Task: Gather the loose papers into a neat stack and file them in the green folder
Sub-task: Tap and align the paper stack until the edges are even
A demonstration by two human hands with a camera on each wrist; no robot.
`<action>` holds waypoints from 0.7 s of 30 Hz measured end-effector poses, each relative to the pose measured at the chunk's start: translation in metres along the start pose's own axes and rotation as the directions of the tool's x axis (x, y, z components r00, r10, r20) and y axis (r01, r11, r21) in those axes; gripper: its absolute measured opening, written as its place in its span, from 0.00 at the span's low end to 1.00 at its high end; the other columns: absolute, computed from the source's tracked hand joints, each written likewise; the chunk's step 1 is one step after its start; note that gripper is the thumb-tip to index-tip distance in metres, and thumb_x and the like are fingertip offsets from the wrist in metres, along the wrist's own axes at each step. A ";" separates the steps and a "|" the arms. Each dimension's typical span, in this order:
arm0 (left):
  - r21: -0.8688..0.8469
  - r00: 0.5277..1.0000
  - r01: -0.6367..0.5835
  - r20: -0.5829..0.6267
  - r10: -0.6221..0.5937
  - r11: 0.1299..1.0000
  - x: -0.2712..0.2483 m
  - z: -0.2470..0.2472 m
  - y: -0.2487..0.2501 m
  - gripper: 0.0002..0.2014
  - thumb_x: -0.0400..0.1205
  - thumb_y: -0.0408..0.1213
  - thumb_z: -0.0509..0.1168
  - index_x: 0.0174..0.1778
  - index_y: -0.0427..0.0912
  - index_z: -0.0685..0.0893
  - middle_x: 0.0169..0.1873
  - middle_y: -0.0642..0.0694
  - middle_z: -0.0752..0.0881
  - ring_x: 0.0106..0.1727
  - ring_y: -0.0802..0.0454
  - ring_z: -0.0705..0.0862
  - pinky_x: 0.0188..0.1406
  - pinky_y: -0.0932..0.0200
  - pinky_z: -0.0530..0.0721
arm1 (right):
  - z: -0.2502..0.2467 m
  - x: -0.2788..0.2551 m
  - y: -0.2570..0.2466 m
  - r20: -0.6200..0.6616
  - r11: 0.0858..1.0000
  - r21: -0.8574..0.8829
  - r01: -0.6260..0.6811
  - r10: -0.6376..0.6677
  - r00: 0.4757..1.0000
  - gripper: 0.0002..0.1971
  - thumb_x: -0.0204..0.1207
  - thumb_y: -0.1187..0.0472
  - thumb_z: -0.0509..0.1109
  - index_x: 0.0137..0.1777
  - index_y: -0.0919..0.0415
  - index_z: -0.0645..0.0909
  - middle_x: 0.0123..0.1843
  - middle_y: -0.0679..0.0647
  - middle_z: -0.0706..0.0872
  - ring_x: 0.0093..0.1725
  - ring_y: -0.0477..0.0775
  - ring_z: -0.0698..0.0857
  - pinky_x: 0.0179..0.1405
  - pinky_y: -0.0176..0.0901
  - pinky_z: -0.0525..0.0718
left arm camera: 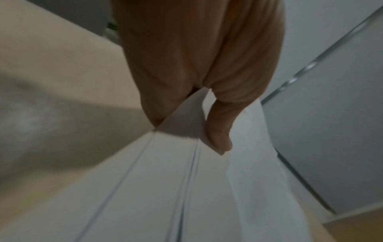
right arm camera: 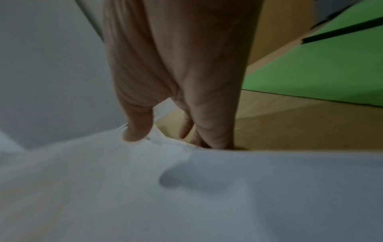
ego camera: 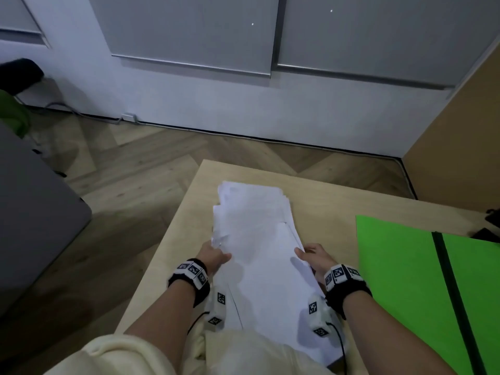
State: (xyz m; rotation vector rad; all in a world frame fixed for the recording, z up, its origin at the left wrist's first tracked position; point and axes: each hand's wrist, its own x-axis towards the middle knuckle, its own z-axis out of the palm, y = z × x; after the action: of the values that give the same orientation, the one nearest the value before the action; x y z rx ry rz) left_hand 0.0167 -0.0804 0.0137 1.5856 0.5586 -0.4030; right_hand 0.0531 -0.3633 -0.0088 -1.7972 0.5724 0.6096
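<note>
Your left hand (ego camera: 213,254) and right hand (ego camera: 316,256) pinch the uneven white papers (ego camera: 257,239) between them; the flat, matte green folder (ego camera: 405,266) lies open beside your right hand.

green folder (ego camera: 405,266) cropped (right), fingers (right arm camera: 207,127) under papers (ego camera: 257,239)

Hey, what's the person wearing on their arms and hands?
Bare hands, no gloves. Each wrist has a black strap ringed with white blocks bearing black square markers. A white camera unit with a thin black cable hangs under each wrist. Cream sleeves are pushed up.
</note>
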 end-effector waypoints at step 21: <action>-0.117 0.797 -0.596 0.032 0.602 0.795 -0.040 0.010 0.176 0.12 0.74 0.39 0.76 0.52 0.50 0.90 0.50 0.54 0.91 0.49 0.67 0.89 0.55 0.63 0.85 | -0.039 -0.115 -0.156 -0.308 0.620 0.255 0.742 -0.675 0.671 0.14 0.72 0.70 0.75 0.53 0.53 0.83 0.53 0.52 0.89 0.49 0.43 0.87 0.60 0.44 0.82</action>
State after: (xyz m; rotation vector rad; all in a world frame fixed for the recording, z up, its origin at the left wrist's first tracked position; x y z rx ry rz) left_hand 0.0856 -0.1014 0.1791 1.5500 -0.0026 0.0579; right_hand 0.0724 -0.3462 0.1875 -1.5500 0.0294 -0.2206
